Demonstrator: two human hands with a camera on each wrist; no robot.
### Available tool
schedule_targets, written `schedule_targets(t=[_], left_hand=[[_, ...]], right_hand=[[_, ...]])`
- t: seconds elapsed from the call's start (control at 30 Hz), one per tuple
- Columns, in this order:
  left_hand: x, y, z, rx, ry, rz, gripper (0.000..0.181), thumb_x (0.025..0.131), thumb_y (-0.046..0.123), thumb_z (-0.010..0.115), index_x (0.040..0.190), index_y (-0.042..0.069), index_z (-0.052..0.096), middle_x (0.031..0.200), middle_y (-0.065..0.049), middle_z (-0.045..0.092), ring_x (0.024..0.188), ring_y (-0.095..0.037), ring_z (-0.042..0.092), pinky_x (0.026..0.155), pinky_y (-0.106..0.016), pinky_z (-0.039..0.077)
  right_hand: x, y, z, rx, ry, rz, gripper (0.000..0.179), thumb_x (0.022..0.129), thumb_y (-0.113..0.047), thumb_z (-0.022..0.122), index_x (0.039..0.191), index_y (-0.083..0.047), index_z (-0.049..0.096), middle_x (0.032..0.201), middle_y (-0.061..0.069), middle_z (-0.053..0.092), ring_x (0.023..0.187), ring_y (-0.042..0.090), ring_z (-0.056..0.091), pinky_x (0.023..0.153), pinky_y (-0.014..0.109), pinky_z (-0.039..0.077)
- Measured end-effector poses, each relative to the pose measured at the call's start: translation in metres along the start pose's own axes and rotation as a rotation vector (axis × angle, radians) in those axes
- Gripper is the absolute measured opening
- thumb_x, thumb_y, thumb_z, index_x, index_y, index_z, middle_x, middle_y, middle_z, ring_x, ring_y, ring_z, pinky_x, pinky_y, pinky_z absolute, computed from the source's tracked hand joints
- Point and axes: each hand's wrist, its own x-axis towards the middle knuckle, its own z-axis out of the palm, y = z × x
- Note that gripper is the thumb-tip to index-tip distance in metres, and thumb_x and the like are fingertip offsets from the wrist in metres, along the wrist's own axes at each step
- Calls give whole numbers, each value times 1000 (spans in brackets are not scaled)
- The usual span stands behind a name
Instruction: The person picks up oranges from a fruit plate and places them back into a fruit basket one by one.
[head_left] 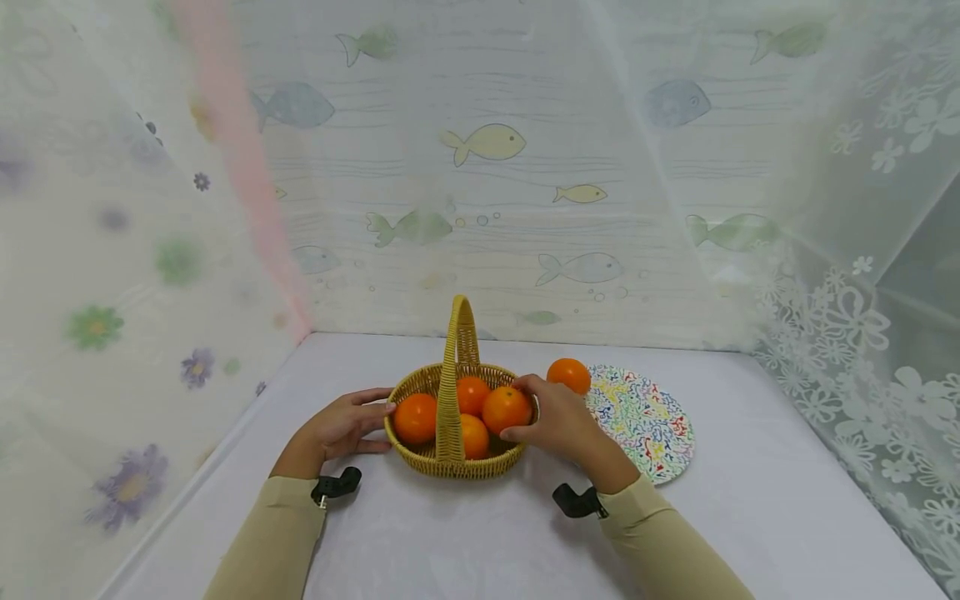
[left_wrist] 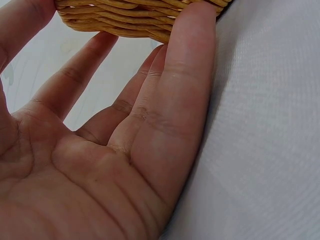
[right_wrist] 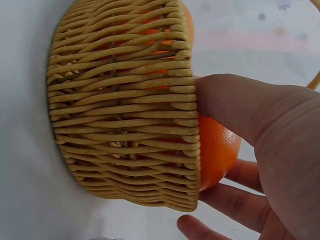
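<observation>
A yellow wicker basket (head_left: pixel 448 429) with a tall arched handle stands on the table, holding several oranges (head_left: pixel 415 418). My left hand (head_left: pixel 348 425) touches the basket's left side; in the left wrist view its fingers (left_wrist: pixel 192 65) reach the woven wall with little bend. At the basket's right end my right hand (head_left: pixel 558 419) grips an orange (head_left: pixel 506 409), thumb on the near side and fingers on the far side. In the right wrist view that orange (right_wrist: pixel 219 152) sits partly below the rim, behind the weave. One more orange (head_left: pixel 568 377) lies outside, beyond my right hand.
A round plate (head_left: pixel 652 425) with a multicoloured speckled pattern lies right of the basket, partly behind my right hand and forearm. A white cloth covers the table (head_left: pixel 450 542). Sheer curtains with fish (head_left: pixel 491 142) and flowers hang around the back and sides.
</observation>
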Motion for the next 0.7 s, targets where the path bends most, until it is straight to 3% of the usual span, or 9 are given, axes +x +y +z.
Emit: schedule_targets(t=[0.7], left_hand=[[0, -1, -1, 11, -7, 5, 67, 101, 31, 69, 159, 13, 40, 143, -6, 63, 118, -21, 67, 95, -52, 59]], right_hand=[[3, 8, 8, 33, -34, -28, 59, 76, -47, 91, 123, -19, 66, 104, -6, 72, 90, 11, 62, 85, 33, 58]])
